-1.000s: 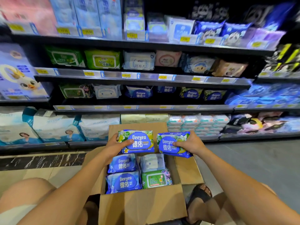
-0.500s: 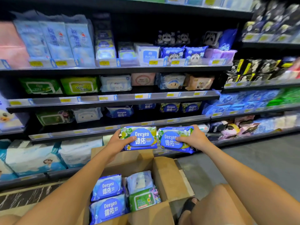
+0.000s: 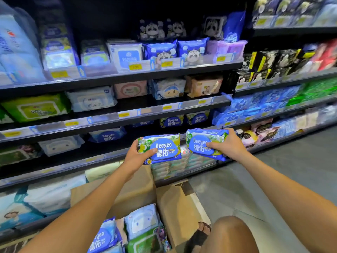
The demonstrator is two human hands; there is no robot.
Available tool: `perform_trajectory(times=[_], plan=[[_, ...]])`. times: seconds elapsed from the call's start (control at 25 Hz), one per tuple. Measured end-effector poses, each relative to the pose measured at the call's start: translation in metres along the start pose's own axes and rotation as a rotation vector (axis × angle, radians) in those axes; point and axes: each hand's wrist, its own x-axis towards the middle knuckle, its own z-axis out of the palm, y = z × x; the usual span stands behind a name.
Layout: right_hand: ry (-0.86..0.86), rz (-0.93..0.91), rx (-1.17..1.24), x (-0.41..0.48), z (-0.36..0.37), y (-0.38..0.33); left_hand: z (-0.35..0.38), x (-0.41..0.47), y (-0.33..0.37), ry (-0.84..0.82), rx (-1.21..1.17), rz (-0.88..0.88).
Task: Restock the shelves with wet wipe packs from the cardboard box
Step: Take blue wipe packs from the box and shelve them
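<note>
Curls the fingers (image 3: 136, 142) of the left hand (image 3: 133, 158) behind one wet wipe pack (image 3: 164, 149), thumb across its front. Clamps a second pack (image 3: 201, 143) likewise in the right hand (image 3: 230, 147). Holds both in mid-air before the shelf (image 3: 91, 159), above and beyond the cardboard box (image 3: 175, 203). Should feel soft, squashy, slick-filmed, weighty with damp; best taken by the short ends. Reads "Deeyeo", "德佑", "80" on each front.
</note>
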Motion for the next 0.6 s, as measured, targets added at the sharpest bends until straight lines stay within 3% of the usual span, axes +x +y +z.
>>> perform_trajectory(times=[0.24,0.6], plan=[[0.082,0.023,-0.028,0.063,0.007,0.019,0.031,0.056,-0.010,-0.026,-0.034,0.007],[0.197,-0.091,0.012,0.145,0.041,0.024,0.049,0.111,-0.032,-0.005,-0.053,0.002]])
